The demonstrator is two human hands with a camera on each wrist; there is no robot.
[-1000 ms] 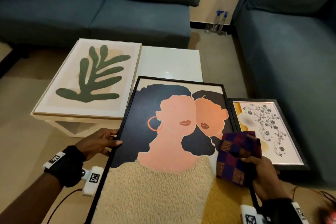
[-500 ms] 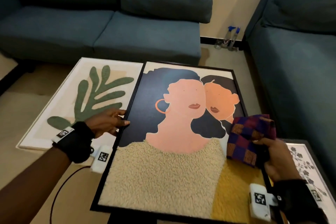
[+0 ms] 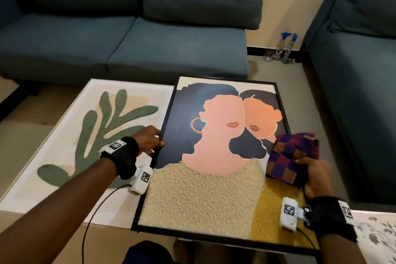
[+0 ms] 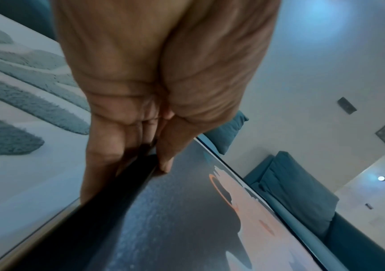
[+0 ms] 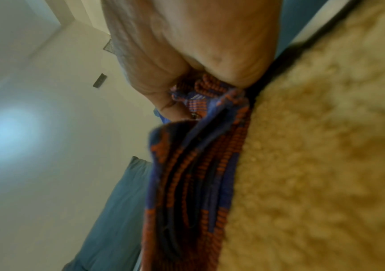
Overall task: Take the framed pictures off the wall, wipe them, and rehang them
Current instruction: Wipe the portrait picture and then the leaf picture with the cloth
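Overhead, the portrait picture (image 3: 216,156) overlaps the leaf picture (image 3: 90,135) on the table; a slip could scrape it. Left hand (image 4: 154,102) pinches the black frame. Right hand (image 5: 187,60) clutches the checkered cloth (image 5: 194,183) against the rim, a weaker hold.

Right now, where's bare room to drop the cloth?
Free: sofa seat behind the pictures; floor strip between portrait and right sofa. Crowded: leaf picture and portrait side by side in front; floral picture bottom right.
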